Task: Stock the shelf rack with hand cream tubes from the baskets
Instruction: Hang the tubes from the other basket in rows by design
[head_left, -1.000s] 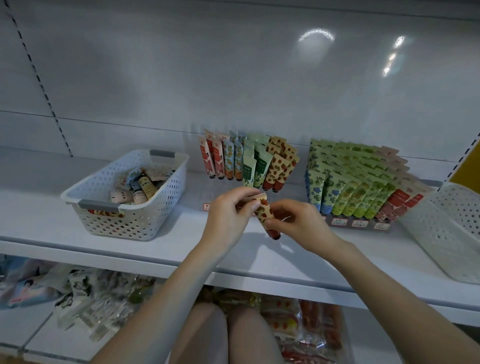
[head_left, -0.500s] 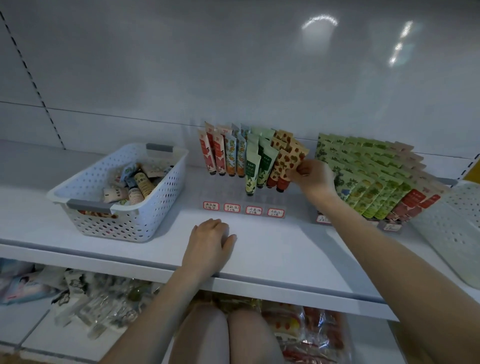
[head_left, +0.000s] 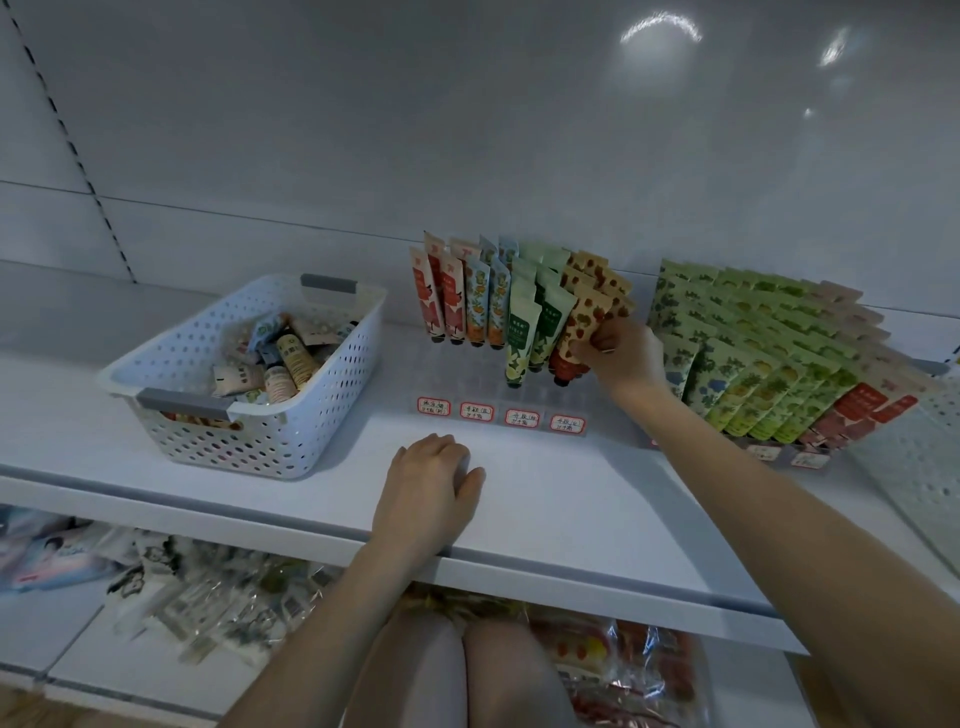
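Strawberry-print tube (head_left: 584, 325) stands at right end of rack (head_left: 467, 376), R hand (head_left: 621, 353) grip pinching it. L hand (head_left: 428, 488) rests on shelf (head_left: 571, 499) before rack, grip slack. Basket (head_left: 260, 436) left of rack.

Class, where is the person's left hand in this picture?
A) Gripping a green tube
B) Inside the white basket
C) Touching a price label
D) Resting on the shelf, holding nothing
D: the left hand rests empty on the shelf, near its front edge.
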